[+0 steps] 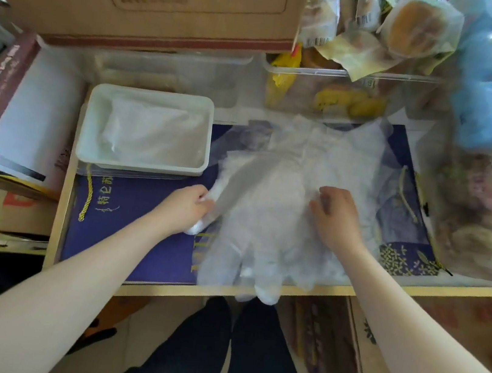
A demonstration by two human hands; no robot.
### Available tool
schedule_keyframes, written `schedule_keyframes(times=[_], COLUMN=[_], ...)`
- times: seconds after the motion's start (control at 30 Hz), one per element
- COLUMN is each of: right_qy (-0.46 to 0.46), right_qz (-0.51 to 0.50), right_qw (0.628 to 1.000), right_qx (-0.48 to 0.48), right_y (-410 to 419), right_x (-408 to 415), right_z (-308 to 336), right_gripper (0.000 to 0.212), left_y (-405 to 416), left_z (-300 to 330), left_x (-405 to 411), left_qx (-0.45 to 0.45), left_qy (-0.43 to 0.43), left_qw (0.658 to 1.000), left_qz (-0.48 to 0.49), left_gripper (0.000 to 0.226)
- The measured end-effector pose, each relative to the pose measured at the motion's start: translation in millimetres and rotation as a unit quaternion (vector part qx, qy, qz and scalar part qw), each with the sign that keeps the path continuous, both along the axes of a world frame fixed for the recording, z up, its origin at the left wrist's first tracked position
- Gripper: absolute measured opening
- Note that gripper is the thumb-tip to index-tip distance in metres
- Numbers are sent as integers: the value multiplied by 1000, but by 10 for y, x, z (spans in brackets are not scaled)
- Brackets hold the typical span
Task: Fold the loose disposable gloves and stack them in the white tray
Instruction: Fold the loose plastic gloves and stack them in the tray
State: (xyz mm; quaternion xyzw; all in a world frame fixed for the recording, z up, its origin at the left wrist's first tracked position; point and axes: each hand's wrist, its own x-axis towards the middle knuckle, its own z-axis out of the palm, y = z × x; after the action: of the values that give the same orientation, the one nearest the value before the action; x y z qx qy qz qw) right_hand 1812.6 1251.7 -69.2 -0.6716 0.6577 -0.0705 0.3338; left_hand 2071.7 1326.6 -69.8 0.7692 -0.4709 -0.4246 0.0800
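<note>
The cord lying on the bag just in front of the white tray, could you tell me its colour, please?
The cord is yellow-gold, seen in the head view.

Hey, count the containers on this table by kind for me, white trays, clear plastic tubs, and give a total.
White tray: 1
Clear plastic tubs: 2
Total: 3
</note>
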Motion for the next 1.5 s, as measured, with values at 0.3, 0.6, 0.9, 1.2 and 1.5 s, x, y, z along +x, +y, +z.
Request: schedule_keyframes(times=[0.3,0.6,0.9,1.2,1.5], right_qy=[5,-310,-530,-193,-243], right_qz=[39,-36,43,30,-16], right_qw=[999,943,824,964,944], right_qx=[33,116,194,181,221], right_y=[40,-48,-171,-80,39], right_x=[89,44,89,252,90], right_z=[25,625,1541,1012,555], right_gripper=[47,98,78,7,24], left_y=[-269,-90,-43,-159,-125], left_z=[130,1010,1786,786,470], left_x=[-134,-101,58,84,37], left_qx=[-24,-242,-299,-140,-164], left_qy=[-60,-9,310,113,151], left_qw=[997,963,902,984,974], left_qz=[-50,-118,-32,15,38], left_gripper=[27,16,6,18,26])
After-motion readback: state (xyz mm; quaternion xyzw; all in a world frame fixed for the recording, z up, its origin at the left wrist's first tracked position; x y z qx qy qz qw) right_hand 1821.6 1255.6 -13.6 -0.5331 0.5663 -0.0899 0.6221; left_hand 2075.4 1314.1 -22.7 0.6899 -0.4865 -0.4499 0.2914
